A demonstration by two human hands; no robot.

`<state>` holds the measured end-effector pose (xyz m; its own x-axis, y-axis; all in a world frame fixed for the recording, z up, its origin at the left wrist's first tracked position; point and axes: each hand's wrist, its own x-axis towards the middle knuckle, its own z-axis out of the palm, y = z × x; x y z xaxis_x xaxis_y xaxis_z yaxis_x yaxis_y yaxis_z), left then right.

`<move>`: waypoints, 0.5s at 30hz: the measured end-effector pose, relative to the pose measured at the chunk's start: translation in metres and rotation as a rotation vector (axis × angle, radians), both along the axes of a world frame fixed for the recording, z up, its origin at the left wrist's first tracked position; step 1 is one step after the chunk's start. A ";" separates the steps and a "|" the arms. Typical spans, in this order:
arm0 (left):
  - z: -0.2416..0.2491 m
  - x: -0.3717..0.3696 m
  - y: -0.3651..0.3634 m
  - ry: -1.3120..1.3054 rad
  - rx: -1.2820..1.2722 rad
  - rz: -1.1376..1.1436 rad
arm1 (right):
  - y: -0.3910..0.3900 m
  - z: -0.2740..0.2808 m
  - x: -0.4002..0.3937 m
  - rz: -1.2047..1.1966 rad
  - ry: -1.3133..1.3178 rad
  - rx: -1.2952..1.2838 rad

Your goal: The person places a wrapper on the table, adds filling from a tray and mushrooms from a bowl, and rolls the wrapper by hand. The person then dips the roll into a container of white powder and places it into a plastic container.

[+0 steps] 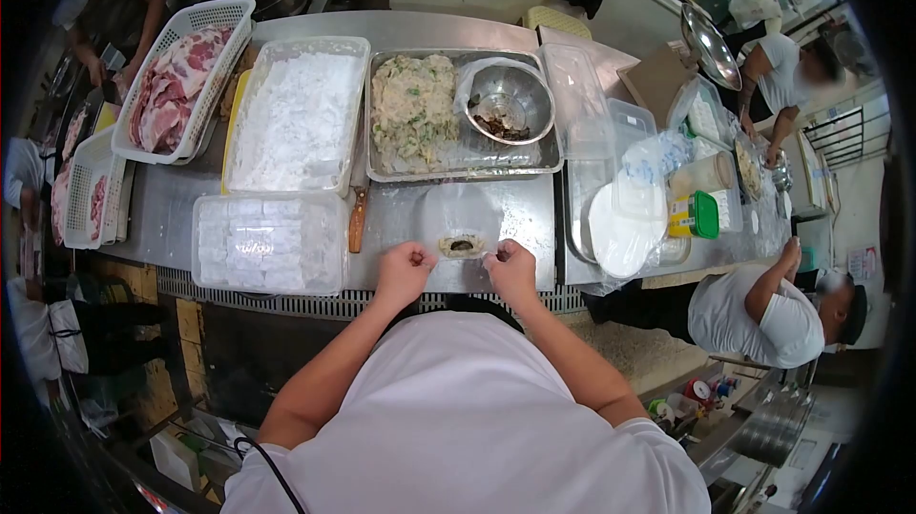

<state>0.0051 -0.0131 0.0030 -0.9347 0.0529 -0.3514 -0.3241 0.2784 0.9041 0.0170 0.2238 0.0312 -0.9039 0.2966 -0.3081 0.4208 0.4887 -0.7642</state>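
A thin, translucent round wrapper (458, 209) lies on the steel table in front of me. On its near part sits a small strip of pale filling (462, 247) with a dark piece on top. My left hand (407, 269) is closed in a pinch at the wrapper's near left edge. At the near right edge, my right hand (511, 269) pinches in the same way, close to the filling. Beyond the wrapper, a metal tray (458, 173) holds a mound of pale minced filling with green bits (415, 108) and a steel bowl (506, 101) with dark pieces.
Left of the tray stand a tub of white pieces (294, 113), a lidded clear box (270, 244) and a wooden-handled knife (358, 220). Farther left is a basket of raw meat (186, 84). White round sheets (615, 228) lie at right. Other people work on both sides.
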 end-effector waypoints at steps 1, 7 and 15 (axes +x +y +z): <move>0.015 0.000 0.006 0.034 0.000 -0.005 | -0.004 0.004 0.001 -0.001 0.022 -0.011; 0.035 -0.014 0.032 0.628 -0.222 -0.204 | -0.016 0.009 0.005 0.105 0.183 0.009; 0.013 -0.024 0.039 0.693 -0.317 -0.517 | -0.015 0.018 -0.001 0.358 0.469 0.183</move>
<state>-0.0186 0.0263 0.0159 -0.8283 0.5199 0.2088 0.4955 0.5059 0.7061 0.0160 0.2085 0.0494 -0.9840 -0.0397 0.1740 -0.1544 0.6784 -0.7183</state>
